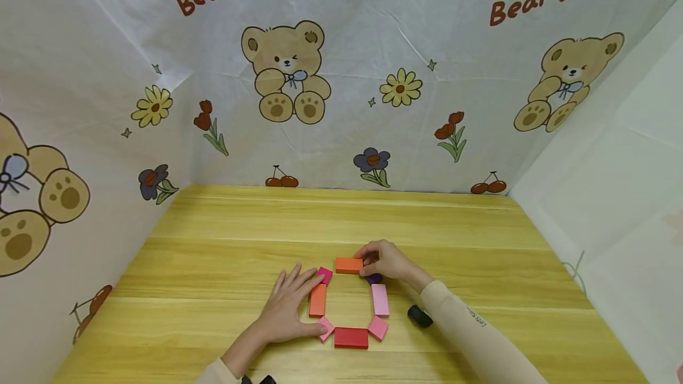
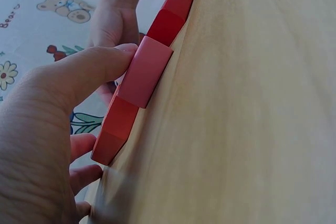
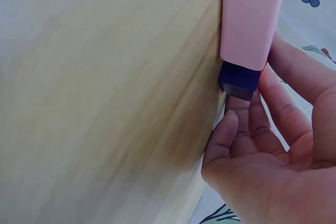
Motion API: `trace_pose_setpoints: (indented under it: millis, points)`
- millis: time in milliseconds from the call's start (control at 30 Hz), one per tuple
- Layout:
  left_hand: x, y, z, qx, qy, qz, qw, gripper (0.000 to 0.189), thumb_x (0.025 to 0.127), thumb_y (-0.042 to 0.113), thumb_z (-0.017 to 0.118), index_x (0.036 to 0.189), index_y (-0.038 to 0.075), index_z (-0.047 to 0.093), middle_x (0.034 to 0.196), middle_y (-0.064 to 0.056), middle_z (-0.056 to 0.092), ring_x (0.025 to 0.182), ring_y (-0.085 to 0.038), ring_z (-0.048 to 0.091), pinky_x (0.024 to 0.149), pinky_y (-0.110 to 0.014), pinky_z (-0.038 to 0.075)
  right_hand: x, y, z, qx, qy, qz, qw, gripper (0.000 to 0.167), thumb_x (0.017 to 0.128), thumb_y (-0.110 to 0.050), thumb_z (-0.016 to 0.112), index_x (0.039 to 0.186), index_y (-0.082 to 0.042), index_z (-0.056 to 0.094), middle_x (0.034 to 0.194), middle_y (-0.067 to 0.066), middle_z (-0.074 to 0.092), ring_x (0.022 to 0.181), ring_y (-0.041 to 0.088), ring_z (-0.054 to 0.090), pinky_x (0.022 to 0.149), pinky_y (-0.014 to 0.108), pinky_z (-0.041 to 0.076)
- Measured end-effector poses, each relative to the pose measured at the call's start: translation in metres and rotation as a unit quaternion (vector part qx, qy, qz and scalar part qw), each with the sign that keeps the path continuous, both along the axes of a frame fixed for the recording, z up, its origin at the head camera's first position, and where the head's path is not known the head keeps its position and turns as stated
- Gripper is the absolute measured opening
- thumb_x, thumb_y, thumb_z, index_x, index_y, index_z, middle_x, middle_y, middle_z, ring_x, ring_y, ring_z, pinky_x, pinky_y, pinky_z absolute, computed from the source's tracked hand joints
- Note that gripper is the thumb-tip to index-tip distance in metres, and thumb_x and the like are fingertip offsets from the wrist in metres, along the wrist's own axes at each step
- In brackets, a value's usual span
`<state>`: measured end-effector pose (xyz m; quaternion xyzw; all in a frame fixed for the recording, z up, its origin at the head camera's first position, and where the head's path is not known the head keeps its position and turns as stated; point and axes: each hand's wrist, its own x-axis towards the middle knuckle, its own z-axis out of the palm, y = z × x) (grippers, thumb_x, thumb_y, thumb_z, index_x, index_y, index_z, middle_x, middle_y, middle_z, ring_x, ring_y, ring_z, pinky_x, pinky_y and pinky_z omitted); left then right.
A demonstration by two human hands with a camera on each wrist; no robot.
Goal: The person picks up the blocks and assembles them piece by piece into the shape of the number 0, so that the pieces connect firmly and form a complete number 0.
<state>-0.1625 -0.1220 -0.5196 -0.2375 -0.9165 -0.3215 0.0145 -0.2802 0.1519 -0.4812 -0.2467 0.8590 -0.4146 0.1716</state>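
Several coloured blocks form a ring on the wooden table. My right hand [image 1: 392, 259] pinches the right end of an orange block [image 1: 348, 265] at the ring's far side. A dark purple block [image 1: 375, 278], partly hidden, lies just below that hand. My left hand [image 1: 285, 310] spreads its fingers along the left side: the thumb touches a pink block [image 2: 144, 72], and the index finger rests on a magenta block [image 1: 325, 275]. Between these two lies an orange-red block [image 1: 317, 301]. A red block [image 1: 351, 338] forms the near side.
On the ring's right side are a light pink block [image 1: 380, 300] and a pink block [image 1: 378, 328]. A black object [image 1: 420, 316] sits beside the right sleeve. The table [image 1: 240, 218] meets a bear-print cloth [image 1: 341, 129] at the back.
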Motion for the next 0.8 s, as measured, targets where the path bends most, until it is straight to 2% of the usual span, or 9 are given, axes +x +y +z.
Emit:
trace_pose_setpoints:
  millis: [800]
  points:
    - [0.0001,-0.0001,-0.0012,0.003,0.004,0.001,1.0000,0.099,0.070,0.069,0.069,0.151,0.019,0.039,0.158,-0.004,0.035,0.149,-0.042,0.014,0.117,-0.065,0.001,0.0018,0.0001,0.0022,-0.002,-0.006,0.004,1.0000,0.031,0.081,-0.003,0.077,0.111,-0.001,0.070,0.107,0.012,0.067,0.089,0.017,0.061,0.075,0.020,0.052]
